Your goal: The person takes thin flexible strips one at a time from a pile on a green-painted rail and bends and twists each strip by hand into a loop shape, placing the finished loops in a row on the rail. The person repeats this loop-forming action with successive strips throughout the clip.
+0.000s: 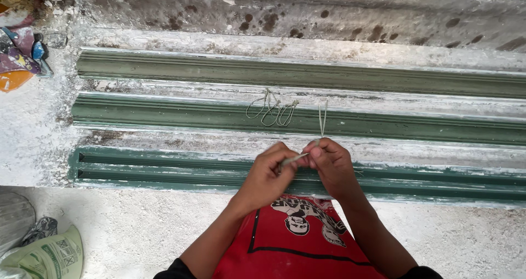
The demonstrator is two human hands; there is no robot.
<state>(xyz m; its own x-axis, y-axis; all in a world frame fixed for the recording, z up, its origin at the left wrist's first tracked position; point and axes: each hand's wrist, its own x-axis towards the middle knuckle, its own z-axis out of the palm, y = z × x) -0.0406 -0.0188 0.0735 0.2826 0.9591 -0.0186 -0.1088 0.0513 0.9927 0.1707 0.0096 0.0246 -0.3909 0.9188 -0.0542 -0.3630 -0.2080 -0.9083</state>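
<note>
Two hands meet at the centre of the head view, above the nearest green moulding (164, 172). The left hand (267, 176) and the right hand (330, 166) are in contact at the fingertips, and both are pinched shut on one thin fibre strand (295, 159).

Strand position: it lies between the two hands, directly at the fingertips, with neither hand nearer than the other. The short section between the pinches runs nearly level, rising slightly toward the right hand. From the right-hand pinch, two free ends (322, 118) stand almost straight up in the picture, away from the person, across the middle green moulding (164, 112). The long axis therefore bends at the right-hand fingertips: crosswise between the hands, then outward beyond them.

Nearby items: a small bundle of looped strands (272, 109) rests on the middle moulding, beyond and slightly left of the hands, apart from them. A third green moulding (219, 70) lies farther out, parallel to the others on a whitened, dusty surface (137, 229). A red printed garment (296, 240) shows below the wrists. A pale green sack (49, 257) sits at lower left.
</note>
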